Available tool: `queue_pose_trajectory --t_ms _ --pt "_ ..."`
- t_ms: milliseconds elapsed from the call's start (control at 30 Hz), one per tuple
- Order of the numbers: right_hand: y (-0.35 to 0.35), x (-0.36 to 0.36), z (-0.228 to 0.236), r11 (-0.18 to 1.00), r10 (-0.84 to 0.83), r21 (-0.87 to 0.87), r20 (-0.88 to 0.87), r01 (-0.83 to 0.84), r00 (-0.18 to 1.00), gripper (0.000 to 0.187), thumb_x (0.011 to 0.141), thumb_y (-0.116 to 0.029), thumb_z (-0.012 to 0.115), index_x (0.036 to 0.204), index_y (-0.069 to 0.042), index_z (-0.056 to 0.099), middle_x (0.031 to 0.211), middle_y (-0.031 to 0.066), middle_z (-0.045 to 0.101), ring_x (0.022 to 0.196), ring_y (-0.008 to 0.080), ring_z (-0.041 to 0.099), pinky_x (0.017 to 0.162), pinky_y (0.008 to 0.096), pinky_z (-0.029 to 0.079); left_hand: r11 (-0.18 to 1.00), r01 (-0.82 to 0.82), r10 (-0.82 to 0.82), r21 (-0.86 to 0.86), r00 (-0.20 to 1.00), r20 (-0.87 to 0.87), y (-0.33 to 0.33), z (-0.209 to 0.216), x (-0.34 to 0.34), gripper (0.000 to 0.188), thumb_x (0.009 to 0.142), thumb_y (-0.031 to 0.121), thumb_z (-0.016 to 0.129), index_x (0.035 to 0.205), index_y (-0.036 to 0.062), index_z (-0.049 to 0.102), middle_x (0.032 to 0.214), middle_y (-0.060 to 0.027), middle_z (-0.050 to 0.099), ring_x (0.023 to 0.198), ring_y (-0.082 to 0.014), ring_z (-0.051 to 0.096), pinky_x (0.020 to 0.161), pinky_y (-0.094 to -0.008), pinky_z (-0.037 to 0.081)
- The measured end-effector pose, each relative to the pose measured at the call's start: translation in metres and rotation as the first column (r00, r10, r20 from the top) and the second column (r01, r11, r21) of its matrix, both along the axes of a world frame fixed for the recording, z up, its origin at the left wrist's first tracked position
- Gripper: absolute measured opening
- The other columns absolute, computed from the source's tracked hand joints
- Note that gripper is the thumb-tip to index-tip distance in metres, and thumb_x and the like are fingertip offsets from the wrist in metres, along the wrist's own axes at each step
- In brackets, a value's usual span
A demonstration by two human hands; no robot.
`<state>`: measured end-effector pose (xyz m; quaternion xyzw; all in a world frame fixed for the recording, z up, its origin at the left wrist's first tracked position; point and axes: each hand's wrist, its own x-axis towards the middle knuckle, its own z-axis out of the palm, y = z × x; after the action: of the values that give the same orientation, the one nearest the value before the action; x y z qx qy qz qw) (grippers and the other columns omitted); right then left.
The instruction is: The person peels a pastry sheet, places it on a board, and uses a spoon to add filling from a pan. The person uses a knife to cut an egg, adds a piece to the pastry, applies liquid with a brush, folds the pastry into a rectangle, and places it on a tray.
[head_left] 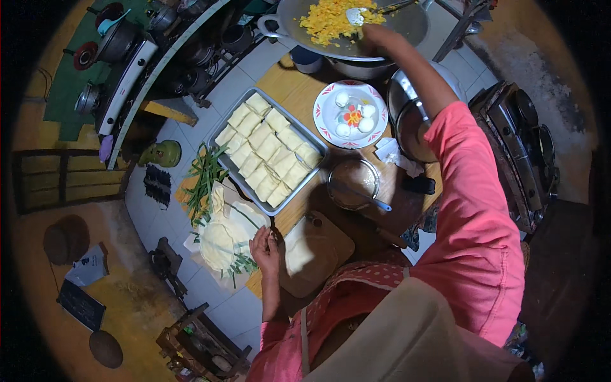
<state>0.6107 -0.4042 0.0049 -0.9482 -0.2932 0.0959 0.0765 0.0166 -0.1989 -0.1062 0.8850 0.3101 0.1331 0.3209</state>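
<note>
Nearest the lens, a pale apron and pink sleeves are filling the lower frame, and the left hand point(266, 247) is resting with fingers loosely curled at the near edge of the wooden table point(286, 83), gripping nothing that can be made out, just beside a stack of thin pale wrappers point(219, 245) and a wooden cutting board point(315, 251). Far across the table, the right hand point(375, 35) is reaching out, closed around the handle of a metal spatula point(356, 15), whose blade is lying in the yellow scrambled egg point(331, 20) in a wide pan point(407, 22). Judging by this, the stirring or turning of the egg is the step in hand — the next move is probably calling for a scoop under the pile without pushing it over the near rim. Between the hands a metal tray point(235, 118) of folded pale parcels, a plate point(321, 111) of peeled eggs and a small bowl point(353, 183) with a spoon are sitting, green stalks point(205, 178) lying left of the tray.
</note>
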Motion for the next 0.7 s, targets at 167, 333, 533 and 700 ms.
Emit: queue_pose_trajectory --t_ms 167,333,533,700 --pt "-0.007 -0.007 0.017 0.993 -0.102 -0.052 0.132 0.11 0.986 0.029 0.071 -0.017 0.062 0.094 0.001 0.066 0.099 0.0233 0.064 0.092 0.0371 0.064 0.076 0.0442 0.051 0.993 -0.115 0.114 -0.028 0.993 -0.04 0.001 -0.008 -0.042 0.022 0.086 0.013 0.056 0.104 0.007 0.067 0.114 -0.0141 0.062 0.109 -0.0291 0.056 0.104 -0.0484 0.027" --pt "0.026 0.03 -0.027 0.992 -0.088 0.109 0.171 0.07 0.981 0.026 0.073 -0.017 0.058 0.092 -0.003 0.068 0.091 0.0232 0.065 0.087 0.0355 0.065 0.077 0.0432 0.051 0.988 -0.098 0.103 -0.119 0.994 0.041 -0.002 -0.021 -0.043 0.023 0.085 0.011 0.056 0.105 0.0086 0.066 0.114 -0.0144 0.062 0.109 -0.0295 0.056 0.104 -0.0488 0.029" --pt "0.039 0.034 -0.037 0.99 -0.011 0.143 0.1 -0.003 0.995 0.023 0.074 -0.019 0.061 0.087 -0.003 0.069 0.084 0.0213 0.066 0.08 0.036 0.066 0.073 0.0433 0.051 0.998 -0.048 0.048 -0.043 0.999 0.01 -0.002 -0.024 -0.037 0.025 0.085 0.012 0.055 0.107 0.0099 0.065 0.115 -0.0141 0.061 0.111 -0.032 0.055 0.104 -0.0502 0.029" --pt "0.038 -0.002 -0.021 0.962 0.0 0.271 -0.137 0.037 0.991 0.023 0.075 -0.022 0.067 0.086 -0.002 0.07 0.079 0.0197 0.067 0.073 0.0324 0.066 0.069 0.041 0.051 0.994 -0.081 0.081 -0.067 0.997 -0.008 -0.005 -0.024 -0.044 0.024 0.086 0.014 0.054 0.107 0.0092 0.065 0.114 -0.0133 0.062 0.111 -0.0309 0.054 0.104 -0.0508 0.027"
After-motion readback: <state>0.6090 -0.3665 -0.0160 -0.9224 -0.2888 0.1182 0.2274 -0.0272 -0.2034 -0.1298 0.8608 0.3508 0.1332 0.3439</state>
